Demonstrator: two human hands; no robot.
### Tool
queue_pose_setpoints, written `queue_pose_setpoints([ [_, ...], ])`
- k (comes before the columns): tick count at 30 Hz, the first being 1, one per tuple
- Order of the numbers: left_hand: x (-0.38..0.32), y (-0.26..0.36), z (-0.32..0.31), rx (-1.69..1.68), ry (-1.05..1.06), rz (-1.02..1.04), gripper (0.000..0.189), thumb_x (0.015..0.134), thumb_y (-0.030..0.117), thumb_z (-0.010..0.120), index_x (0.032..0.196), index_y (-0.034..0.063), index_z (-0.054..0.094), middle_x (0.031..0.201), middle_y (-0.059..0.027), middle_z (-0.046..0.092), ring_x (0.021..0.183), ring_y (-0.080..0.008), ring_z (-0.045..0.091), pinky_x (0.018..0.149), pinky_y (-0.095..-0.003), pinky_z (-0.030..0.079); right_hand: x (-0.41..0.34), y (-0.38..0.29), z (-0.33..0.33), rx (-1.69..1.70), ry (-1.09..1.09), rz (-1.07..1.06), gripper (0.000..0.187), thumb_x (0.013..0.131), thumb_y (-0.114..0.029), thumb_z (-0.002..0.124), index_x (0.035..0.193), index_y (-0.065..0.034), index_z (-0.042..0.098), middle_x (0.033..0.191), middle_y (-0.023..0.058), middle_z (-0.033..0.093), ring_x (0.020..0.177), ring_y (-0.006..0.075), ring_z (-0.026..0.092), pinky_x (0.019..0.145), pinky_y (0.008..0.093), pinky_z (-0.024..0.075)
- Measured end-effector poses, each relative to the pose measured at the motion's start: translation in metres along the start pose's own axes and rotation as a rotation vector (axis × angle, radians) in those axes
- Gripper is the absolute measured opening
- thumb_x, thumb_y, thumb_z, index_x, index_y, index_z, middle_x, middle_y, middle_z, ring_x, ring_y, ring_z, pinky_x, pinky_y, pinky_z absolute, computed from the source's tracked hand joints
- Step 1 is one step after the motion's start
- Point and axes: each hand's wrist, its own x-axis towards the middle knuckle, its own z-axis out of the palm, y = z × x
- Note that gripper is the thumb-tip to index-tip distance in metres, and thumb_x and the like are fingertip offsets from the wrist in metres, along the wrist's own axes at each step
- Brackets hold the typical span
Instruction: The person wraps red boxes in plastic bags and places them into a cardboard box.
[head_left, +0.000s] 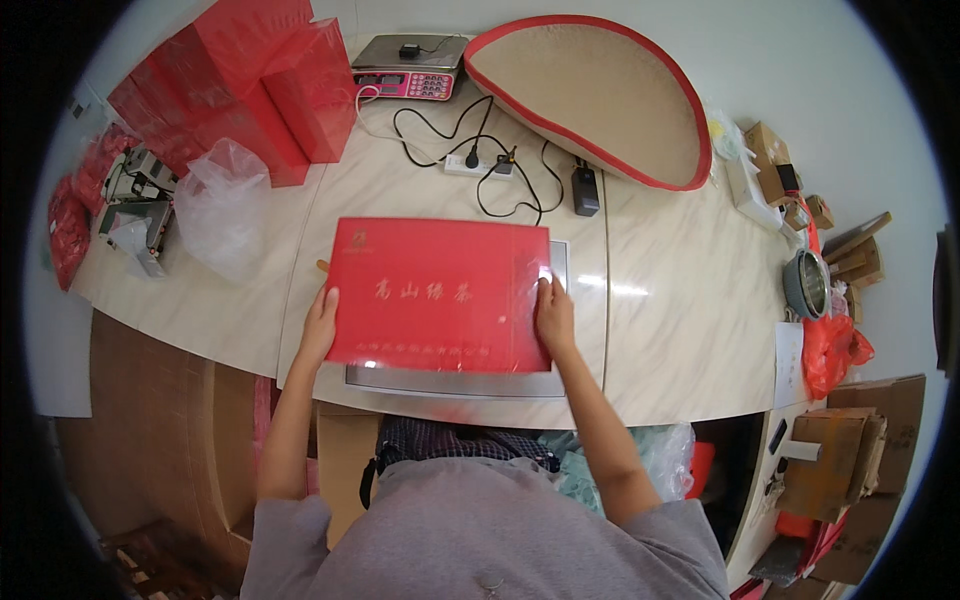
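Observation:
A flat red box (439, 315) with gold writing on its face is held level between both hands, over the front part of the marble-patterned table. My left hand (321, 322) grips its left edge, the thumb lying along the side. At the right edge my right hand (555, 315) holds it, fingers partly hidden behind the box. Beneath the box lies a metal-framed panel (457, 384) set at the table's front, mostly covered. A small brown tip (322, 265) shows just past the box's left edge; what it belongs to is hidden.
Red boxes (322, 97) stand at back left beside a clear plastic bag (225, 210) and a small machine (139, 180). Behind are a weighing scale (409, 71), a power strip (478, 166) with cables and a large red-rimmed tray (600, 90). Metal bowls (808, 285) and cardboard boxes (829, 457) are at right.

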Motion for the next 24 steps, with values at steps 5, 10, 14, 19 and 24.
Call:
queue_pose_setpoints([
  [5,0.008,-0.010,0.032,0.000,-0.036,0.004,0.052,0.098,0.037,0.037,0.135,0.0002,0.040,0.128,-0.0150,0.051,0.120,-0.0216,0.046,0.101,-0.0313,0.033,0.001,0.028,-0.030,0.003,0.044,0.018,0.041,0.097,-0.032,0.038,0.113,0.0025,0.055,0.089,0.0263,0.062,0.079,0.0383,0.059,0.072,0.0414,0.0456],
  [10,-0.061,-0.005,0.029,0.035,-0.060,-0.047,0.054,0.098,0.039,0.037,0.137,0.0007,0.037,0.135,-0.0158,0.046,0.125,-0.0244,0.041,0.104,-0.0328,0.030,-0.062,0.039,-0.040,-0.087,0.067,0.035,0.041,0.098,-0.031,0.036,0.115,0.0010,0.055,0.097,0.0280,0.061,0.091,0.0430,0.060,0.077,0.0449,0.0466],
  [14,-0.061,-0.031,-0.018,-0.001,-0.046,-0.072,0.056,0.099,0.040,0.035,0.136,-0.0023,0.037,0.134,-0.0141,0.046,0.123,-0.0227,0.042,0.105,-0.0314,0.029,-0.075,0.021,-0.005,-0.055,-0.001,0.036,0.042,0.097,-0.030,0.035,0.119,0.0004,0.054,0.099,0.0295,0.060,0.094,0.0457,0.057,0.082,0.0457,0.0452],
  [19,0.003,0.003,-0.018,-0.130,-0.106,-0.055,0.058,0.099,0.041,0.034,0.137,-0.0030,0.035,0.135,-0.0126,0.045,0.122,-0.0221,0.043,0.105,-0.0315,0.030,0.008,0.011,0.019,-0.054,0.029,-0.022,0.047,0.097,-0.038,0.032,0.110,0.0006,0.056,0.097,0.0298,0.060,0.095,0.0457,0.056,0.080,0.0463,0.0444],
  [24,0.011,-0.003,0.008,-0.442,-0.096,-0.023,0.065,0.098,0.048,0.031,0.140,-0.0007,0.029,0.143,-0.0127,0.034,0.131,-0.0215,0.033,0.107,-0.0318,0.027,0.039,0.002,-0.022,0.524,-0.025,0.115,0.054,0.098,-0.045,0.033,0.103,0.0015,0.060,0.087,0.0026,0.059,0.078,0.0135,0.052,0.072,0.0322,0.0417],
])
